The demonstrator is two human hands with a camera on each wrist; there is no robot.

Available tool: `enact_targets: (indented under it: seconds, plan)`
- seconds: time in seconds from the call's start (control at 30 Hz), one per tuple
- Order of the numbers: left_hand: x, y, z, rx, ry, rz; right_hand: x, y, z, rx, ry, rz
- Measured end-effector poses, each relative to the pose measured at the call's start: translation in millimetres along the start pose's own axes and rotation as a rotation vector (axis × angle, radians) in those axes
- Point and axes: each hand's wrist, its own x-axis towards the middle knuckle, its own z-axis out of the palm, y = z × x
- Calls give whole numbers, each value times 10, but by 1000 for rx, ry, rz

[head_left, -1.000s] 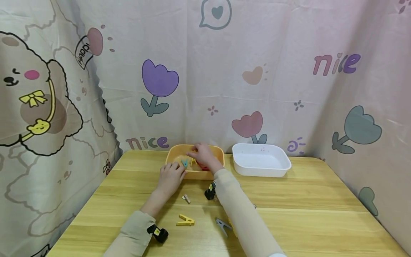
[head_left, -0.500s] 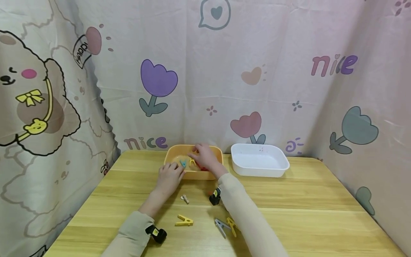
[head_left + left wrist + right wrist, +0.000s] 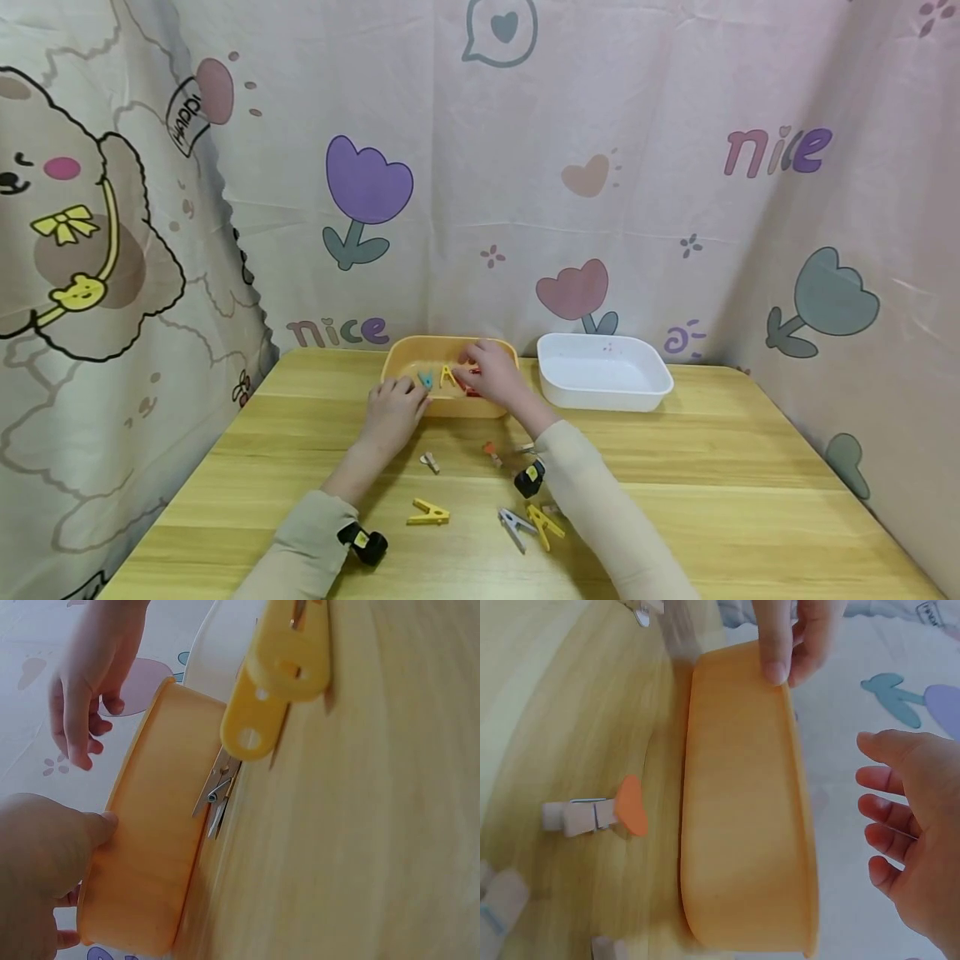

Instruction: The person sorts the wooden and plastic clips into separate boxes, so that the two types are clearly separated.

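Being pinched by the left hand [image 3: 392,412], the orange box [image 3: 742,810] is presumably being steadied beneath the loosely spread right hand [image 3: 495,375].

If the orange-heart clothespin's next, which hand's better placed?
The right hand, probably: empty and, in the head view, closer to the orange-heart clothespin; the left hand grips the orange basin.

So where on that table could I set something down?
The widest bare patch of table lies right of the right sleeve, in front of the white box. Another is left of the left sleeve. It's crowded between the sleeves, where clothes pegs lie, and at the orange box, which the left hand grips and the right hand hovers over.
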Motion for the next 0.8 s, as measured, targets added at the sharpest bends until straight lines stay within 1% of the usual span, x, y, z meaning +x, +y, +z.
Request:
enact_targets:
  seconds: [0.1,0.2,0.37,0.57,0.7,0.8]
  plan:
    - [1,1,-14,5,-4,-3,-72,-24,-49,-21,11,-43]
    - [2,4,-25,6,-7,-2,-160,-58,-117,-23,1,-72]
    - [-4,8,-19,1,-1,4,-316,-95,-236,1,-50,-75]
    - [-9,11,-10,2,-2,0,-497,-93,-337,-39,-90,-81]
    - [-8,10,-16,1,9,2,-622,-82,-390,-37,-88,-96]
    - [-3,10,-22,1,28,11,-711,-83,-433,-21,-70,-110]
